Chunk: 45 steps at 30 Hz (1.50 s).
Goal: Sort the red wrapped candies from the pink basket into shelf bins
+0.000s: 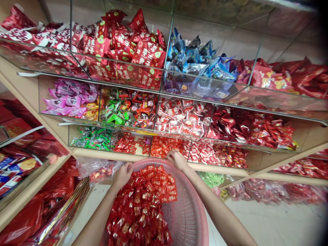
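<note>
A pink plastic basket (202, 212) stands in front of me, tilted toward the shelf. Red wrapped candies (138, 208) fill its left side, with a patch of brighter orange-red packets (164, 186) near the far rim. My left hand (123, 175) is closed at the basket's far-left rim, fingertips against it. Just above the far rim, my right hand (176, 160) has its fingers curled in, at the front of a low bin of small orange-red packets (164, 146). Whatever lies inside those fingers is hidden.
Clear-walled bins hold large red bags (148, 54), blue bags (200, 56), pink-purple candies (71, 97) and white-red candies (179, 118). A wooden shelf edge (102, 154) runs behind the basket. Plastic bags of candies (266, 191) lie below. Red goods (23, 215) crowd the left.
</note>
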Each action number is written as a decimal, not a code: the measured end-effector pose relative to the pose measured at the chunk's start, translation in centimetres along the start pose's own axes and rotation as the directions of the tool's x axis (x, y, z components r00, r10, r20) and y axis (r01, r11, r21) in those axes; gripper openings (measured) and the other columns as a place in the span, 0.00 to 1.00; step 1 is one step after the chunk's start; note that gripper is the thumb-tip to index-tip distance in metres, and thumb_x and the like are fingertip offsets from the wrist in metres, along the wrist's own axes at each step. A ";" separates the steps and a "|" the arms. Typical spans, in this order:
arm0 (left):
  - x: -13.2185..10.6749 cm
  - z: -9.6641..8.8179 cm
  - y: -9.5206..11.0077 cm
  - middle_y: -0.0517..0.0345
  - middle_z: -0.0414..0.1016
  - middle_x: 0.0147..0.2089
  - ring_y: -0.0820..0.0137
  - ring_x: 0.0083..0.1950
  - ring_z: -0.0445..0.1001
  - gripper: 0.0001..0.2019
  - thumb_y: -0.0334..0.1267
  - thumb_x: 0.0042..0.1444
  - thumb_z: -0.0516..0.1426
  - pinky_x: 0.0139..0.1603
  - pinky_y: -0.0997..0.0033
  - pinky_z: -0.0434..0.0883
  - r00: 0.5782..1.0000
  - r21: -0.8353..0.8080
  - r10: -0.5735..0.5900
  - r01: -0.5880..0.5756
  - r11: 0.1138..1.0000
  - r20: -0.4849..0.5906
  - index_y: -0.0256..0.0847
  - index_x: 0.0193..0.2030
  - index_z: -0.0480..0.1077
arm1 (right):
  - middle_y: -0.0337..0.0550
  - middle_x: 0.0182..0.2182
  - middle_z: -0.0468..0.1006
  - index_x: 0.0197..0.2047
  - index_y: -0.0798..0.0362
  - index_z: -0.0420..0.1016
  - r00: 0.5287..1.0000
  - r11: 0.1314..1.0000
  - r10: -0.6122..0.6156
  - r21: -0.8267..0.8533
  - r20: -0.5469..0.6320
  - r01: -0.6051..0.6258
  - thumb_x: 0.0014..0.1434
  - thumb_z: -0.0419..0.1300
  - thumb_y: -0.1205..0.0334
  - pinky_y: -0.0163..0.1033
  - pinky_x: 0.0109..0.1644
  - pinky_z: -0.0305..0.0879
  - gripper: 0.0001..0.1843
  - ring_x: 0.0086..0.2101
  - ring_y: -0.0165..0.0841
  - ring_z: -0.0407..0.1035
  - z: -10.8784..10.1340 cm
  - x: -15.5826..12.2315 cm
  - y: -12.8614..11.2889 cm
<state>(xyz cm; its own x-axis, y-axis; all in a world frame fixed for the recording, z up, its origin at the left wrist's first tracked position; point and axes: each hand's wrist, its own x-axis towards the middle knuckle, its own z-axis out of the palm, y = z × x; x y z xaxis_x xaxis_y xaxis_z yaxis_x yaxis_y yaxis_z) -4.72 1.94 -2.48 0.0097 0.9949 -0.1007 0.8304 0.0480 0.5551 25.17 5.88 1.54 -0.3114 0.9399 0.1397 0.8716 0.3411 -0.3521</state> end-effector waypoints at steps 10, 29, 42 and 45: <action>0.0 0.1 -0.3 0.60 0.76 0.35 0.72 0.34 0.73 0.17 0.49 0.57 0.45 0.31 0.78 0.61 1.000 0.007 0.013 -0.013 1.000 -0.005 0.46 0.42 0.69 | 0.46 0.35 0.77 0.33 0.54 0.76 0.968 0.982 0.177 -0.100 0.175 -0.162 0.49 0.59 0.70 0.33 0.39 0.58 0.07 0.38 0.32 0.69 1.4 3.2 3.3; 0.1 0.0 -0.1 0.59 0.77 0.36 0.70 0.36 0.74 0.16 0.48 0.56 0.46 0.31 0.77 0.61 1.000 0.028 -0.008 0.009 1.000 -0.010 0.46 0.43 0.69 | 0.41 0.25 0.74 0.27 0.57 0.73 0.994 0.940 0.106 0.325 -0.003 -0.099 0.54 0.56 0.59 0.32 0.32 0.58 0.10 0.27 0.28 0.64 -1.5 1.1 1.8; 0.1 0.2 -0.4 0.60 0.77 0.36 0.70 0.36 0.74 0.16 0.48 0.56 0.46 0.32 0.77 0.62 1.000 0.013 0.001 0.000 1.000 -0.008 0.47 0.44 0.69 | 0.35 0.20 0.66 0.24 0.57 0.68 0.914 0.783 -0.085 0.594 0.397 -0.186 0.51 0.54 0.64 0.30 0.27 0.55 0.07 0.23 0.24 0.57 1.8 -2.8 -2.4; 0.1 0.2 -0.3 0.60 0.77 0.36 0.70 0.37 0.74 0.16 0.48 0.56 0.46 0.32 0.77 0.62 1.000 0.012 -0.008 0.008 1.000 -0.004 0.47 0.43 0.69 | 0.34 0.21 0.67 0.23 0.56 0.67 0.874 0.861 -0.076 0.474 0.480 -0.186 0.49 0.52 0.69 0.29 0.27 0.55 0.06 0.23 0.24 0.58 3.2 -3.3 -3.1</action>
<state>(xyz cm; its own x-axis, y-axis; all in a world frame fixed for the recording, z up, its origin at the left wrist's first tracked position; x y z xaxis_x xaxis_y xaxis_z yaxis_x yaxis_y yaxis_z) -4.89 2.02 -2.82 0.0007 0.9948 -0.1022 0.8371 0.0553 0.5442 22.29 1.82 -0.83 -0.5198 0.8017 -0.2951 0.6283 0.1247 -0.7679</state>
